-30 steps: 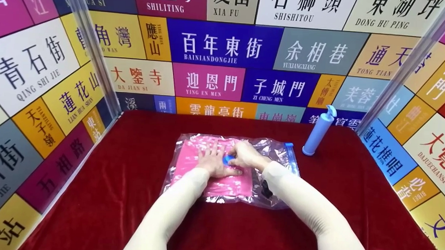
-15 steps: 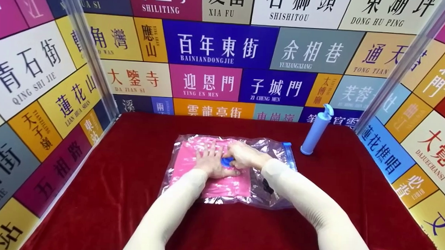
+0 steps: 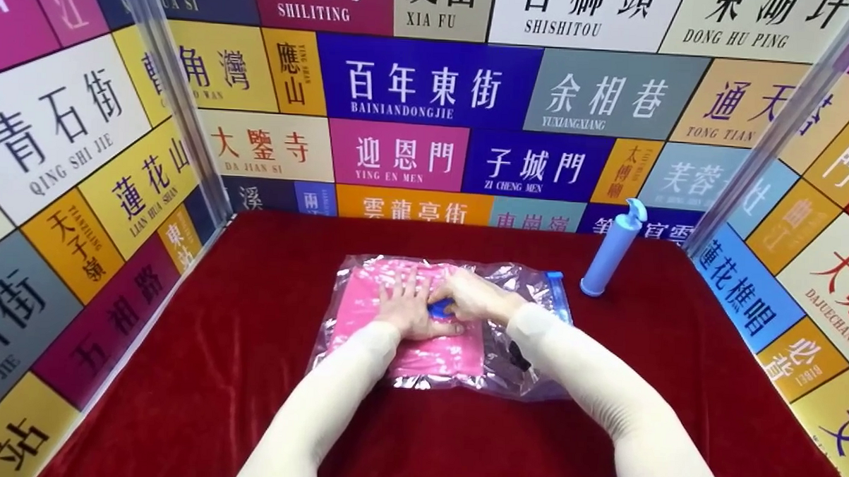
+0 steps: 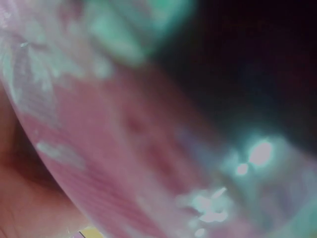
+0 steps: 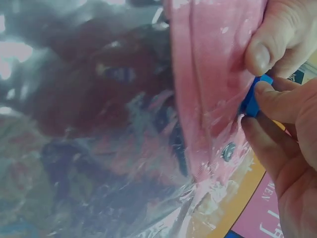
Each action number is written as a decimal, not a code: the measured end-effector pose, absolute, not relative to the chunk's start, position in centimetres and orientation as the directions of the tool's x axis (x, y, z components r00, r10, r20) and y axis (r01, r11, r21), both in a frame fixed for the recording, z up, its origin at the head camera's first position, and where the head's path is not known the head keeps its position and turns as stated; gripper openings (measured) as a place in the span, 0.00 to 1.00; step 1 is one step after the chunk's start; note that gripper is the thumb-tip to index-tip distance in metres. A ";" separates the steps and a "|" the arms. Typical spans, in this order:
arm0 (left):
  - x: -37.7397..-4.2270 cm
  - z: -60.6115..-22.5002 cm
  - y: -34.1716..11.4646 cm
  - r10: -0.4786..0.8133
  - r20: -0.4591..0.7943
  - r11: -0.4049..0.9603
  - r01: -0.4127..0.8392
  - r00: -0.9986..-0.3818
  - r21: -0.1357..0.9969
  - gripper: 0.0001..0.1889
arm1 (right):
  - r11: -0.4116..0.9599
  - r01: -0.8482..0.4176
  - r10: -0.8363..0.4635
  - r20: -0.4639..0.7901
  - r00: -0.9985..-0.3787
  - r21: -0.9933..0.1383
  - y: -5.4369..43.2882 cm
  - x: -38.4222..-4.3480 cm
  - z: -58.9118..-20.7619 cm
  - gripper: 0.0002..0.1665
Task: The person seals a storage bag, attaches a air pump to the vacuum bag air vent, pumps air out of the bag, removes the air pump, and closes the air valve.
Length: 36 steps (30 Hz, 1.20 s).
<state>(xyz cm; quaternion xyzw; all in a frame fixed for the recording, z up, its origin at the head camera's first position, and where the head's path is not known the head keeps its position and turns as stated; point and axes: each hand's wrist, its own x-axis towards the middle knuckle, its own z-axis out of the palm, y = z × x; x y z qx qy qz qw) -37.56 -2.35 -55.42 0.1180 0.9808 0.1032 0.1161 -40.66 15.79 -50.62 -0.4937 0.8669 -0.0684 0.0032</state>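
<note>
A clear plastic vacuum bag (image 3: 518, 278) lies flat, with folded pink cloth (image 3: 362, 303) inside its left part. My left hand (image 3: 406, 314) rests on the bag over the cloth, fingers spread. Beside it, my right hand (image 3: 477, 297) grips a blue valve cap (image 3: 439, 309) on the bag, largely covered by the fingers. In the right wrist view, thumb and fingers pinch the blue valve cap (image 5: 252, 100) from both sides, close to the left thumb (image 5: 265, 52). The left wrist view is a blurred close-up of the pink cloth (image 4: 94, 134) under shiny plastic.
A light blue hand pump (image 3: 609, 255) stands upright to the right of the bag. A blue zip slider (image 3: 554, 276) sits at the bag's right edge. Dark red cloth (image 3: 267, 296) covers the table, and walls of colourful signs (image 3: 430, 80) enclose it.
My right hand's fingers have shifted slightly round the blue valve cap. The left hand stays flat on the bag. The head view has swayed a little.
</note>
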 end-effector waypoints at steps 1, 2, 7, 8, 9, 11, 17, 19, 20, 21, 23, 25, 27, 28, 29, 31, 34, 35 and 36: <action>-37.6 -55.4 -2.3 0.256 -0.208 0.951 0.207 -0.944 0.232 0.72 | 0.513 -0.849 -0.850 0.057 -0.523 -0.129 15.8 -40.6 -50.6 0.22; -37.6 -55.4 -2.3 0.257 -0.212 0.950 0.206 -0.943 0.234 0.73 | 0.528 -0.838 -0.841 0.052 -0.538 -0.138 15.8 -40.6 -50.6 0.23; -37.6 -55.4 -2.2 0.246 -0.208 0.950 0.193 -0.947 0.244 0.73 | 0.604 -0.779 -0.783 0.055 -0.619 -0.167 15.6 -40.6 -50.5 0.22; -37.6 -55.5 -2.3 0.244 -0.203 0.950 0.191 -0.948 0.247 0.73 | 0.611 -0.776 -0.778 0.064 -0.625 -0.158 15.5 -40.6 -50.5 0.21; -37.6 -55.5 -2.2 0.242 -0.202 0.951 0.191 -0.949 0.244 0.73 | 0.614 -0.774 -0.775 0.071 -0.628 -0.155 15.5 -40.7 -50.5 0.19; -37.5 -55.6 -2.2 0.241 -0.197 0.950 0.190 -0.950 0.248 0.73 | 0.610 -0.779 -0.777 0.087 -0.624 -0.143 15.4 -40.8 -50.6 0.16; -37.3 -55.8 -2.1 0.264 -0.205 0.940 0.204 -0.942 0.275 0.73 | 0.581 -0.801 -0.801 0.074 -0.594 -0.144 15.6 -41.0 -50.7 0.15; -37.4 -55.6 -2.1 0.257 -0.196 0.942 0.200 -0.946 0.268 0.73 | 0.565 -0.811 -0.811 0.079 -0.580 -0.150 15.6 -41.1 -50.7 0.17; -37.4 -55.5 -2.2 0.251 -0.192 0.944 0.196 -0.949 0.266 0.73 | 0.561 -0.812 -0.812 0.081 -0.577 -0.159 15.6 -41.2 -50.6 0.18; -37.5 -55.4 -2.2 0.246 -0.190 0.945 0.192 -0.951 0.264 0.73 | 0.556 -0.814 -0.815 0.086 -0.574 -0.168 15.6 -41.3 -50.5 0.18; -37.5 -55.3 -2.3 0.241 -0.191 0.947 0.187 -0.952 0.262 0.73 | 0.552 -0.811 -0.812 0.095 -0.576 -0.194 15.7 -41.4 -50.5 0.19; -37.6 -55.2 -2.3 0.245 -0.194 0.946 0.190 -0.950 0.264 0.73 | 0.559 -0.802 -0.805 0.095 -0.586 -0.212 15.9 -41.5 -50.5 0.20; -37.6 -55.3 -2.3 0.252 -0.198 0.943 0.194 -0.947 0.270 0.73 | 0.571 -0.788 -0.794 0.089 -0.602 -0.231 16.0 -41.4 -50.5 0.20; -37.7 -55.3 -2.3 0.255 -0.198 0.942 0.197 -0.947 0.272 0.73 | 0.576 -0.783 -0.789 0.089 -0.608 -0.236 16.1 -41.4 -50.5 0.19; -37.7 -55.4 -2.3 0.257 -0.199 0.941 0.198 -0.946 0.273 0.73 | 0.579 -0.778 -0.786 0.090 -0.612 -0.242 16.1 -41.4 -50.6 0.19; -37.7 -55.5 -2.3 0.256 -0.203 0.942 0.198 -0.945 0.270 0.73 | 0.585 -0.773 -0.780 0.092 -0.619 -0.246 16.1 -41.4 -50.7 0.17; -37.7 -55.5 -2.3 0.255 -0.207 0.945 0.198 -0.944 0.262 0.73 | 0.595 -0.765 -0.769 0.100 -0.631 -0.248 15.8 -41.3 -50.8 0.14; -37.7 -55.5 -2.3 0.254 -0.206 0.946 0.198 -0.945 0.258 0.73 | 0.600 -0.760 -0.764 0.105 -0.637 -0.248 15.7 -41.3 -50.8 0.13; -37.6 -55.5 -2.4 0.252 -0.204 0.946 0.196 -0.946 0.258 0.73 | 0.607 -0.755 -0.757 0.111 -0.644 -0.247 15.6 -41.3 -50.9 0.13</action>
